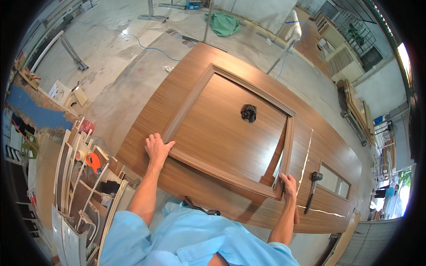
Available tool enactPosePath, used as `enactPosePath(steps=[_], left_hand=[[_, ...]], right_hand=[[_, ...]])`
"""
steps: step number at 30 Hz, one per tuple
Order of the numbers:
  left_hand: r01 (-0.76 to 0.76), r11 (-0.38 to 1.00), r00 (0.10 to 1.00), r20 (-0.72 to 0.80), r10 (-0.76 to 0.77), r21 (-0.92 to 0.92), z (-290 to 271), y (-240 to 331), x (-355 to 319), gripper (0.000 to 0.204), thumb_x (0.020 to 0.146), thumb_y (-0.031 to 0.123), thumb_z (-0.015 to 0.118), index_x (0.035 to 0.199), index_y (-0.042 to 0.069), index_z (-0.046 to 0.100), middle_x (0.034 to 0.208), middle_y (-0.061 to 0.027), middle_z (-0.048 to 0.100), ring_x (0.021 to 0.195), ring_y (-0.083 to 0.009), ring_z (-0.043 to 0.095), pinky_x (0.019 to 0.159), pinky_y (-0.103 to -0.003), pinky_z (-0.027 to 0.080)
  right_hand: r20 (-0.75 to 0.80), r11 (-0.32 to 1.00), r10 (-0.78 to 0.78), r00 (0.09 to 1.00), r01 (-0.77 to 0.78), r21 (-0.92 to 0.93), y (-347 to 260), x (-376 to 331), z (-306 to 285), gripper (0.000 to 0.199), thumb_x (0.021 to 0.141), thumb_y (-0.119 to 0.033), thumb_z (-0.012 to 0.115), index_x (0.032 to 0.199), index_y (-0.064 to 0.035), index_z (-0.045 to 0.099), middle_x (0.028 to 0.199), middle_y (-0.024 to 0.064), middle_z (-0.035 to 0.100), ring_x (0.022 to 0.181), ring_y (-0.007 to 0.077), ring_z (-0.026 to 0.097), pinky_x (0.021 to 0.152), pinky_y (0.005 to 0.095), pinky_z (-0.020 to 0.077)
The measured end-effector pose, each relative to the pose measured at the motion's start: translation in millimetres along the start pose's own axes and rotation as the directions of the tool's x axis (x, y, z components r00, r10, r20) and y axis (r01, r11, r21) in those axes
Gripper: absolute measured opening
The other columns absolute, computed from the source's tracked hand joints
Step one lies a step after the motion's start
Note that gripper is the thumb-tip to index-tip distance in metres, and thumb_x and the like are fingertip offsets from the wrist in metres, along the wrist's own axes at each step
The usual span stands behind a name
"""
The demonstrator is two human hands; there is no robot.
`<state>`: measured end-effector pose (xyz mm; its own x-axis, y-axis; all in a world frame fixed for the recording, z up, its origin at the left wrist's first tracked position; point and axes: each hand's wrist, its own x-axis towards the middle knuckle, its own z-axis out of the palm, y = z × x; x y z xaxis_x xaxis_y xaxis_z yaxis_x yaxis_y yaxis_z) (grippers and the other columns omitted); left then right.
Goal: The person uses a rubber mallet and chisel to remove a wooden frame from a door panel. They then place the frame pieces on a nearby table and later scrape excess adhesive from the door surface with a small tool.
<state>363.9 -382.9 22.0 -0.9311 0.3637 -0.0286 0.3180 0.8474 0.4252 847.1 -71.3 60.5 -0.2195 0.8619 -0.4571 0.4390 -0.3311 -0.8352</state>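
Visibly: two hands (157, 148) (288, 184) gripping one frame (230, 175), one hammer (312, 186).

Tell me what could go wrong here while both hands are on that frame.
1. The frame sits skewed on the door; its right rail angles inward, so the corner joint under the right hand may open or crack if pushed.
2. The black rag lies on the panel inside the frame and could get trapped under the moulding.
3. The hammer lies close to the right hand; a nudge may dent the veneer. The left hand presses the other corner.
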Motion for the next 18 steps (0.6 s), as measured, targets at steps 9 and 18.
enactPosePath(steps=[9,18], left_hand=[[0.012,1.000,0.997,-0.077,-0.011,0.012,11,6,-1,0.056,0.075,0.032,0.078,0.110,-0.008,0.063,0.110,-0.0253,0.062,0.109,-0.0403,0.057,0.098,-0.049,0.047],[-0.065,0.998,0.993,-0.101,0.067,0.018,9,-1,7,0.049,0.075,0.036,0.080,0.098,-0.006,0.070,0.103,-0.0243,0.069,0.103,-0.0410,0.064,0.092,-0.049,0.051]], right_hand=[[0.100,0.949,-0.024,0.995,-0.009,0.315,8,3,-3,0.024,0.096,-0.015,0.067,0.114,-0.0020,0.059,0.095,0.0032,0.066,0.081,0.0111,0.063,0.070,0.0270,0.0525],[0.143,0.886,-0.232,0.962,0.149,0.439,-24,-12,-22,0.037,0.097,-0.017,0.062,0.127,0.0037,0.057,0.104,0.0075,0.067,0.086,0.0119,0.065,0.075,0.0260,0.0542]])
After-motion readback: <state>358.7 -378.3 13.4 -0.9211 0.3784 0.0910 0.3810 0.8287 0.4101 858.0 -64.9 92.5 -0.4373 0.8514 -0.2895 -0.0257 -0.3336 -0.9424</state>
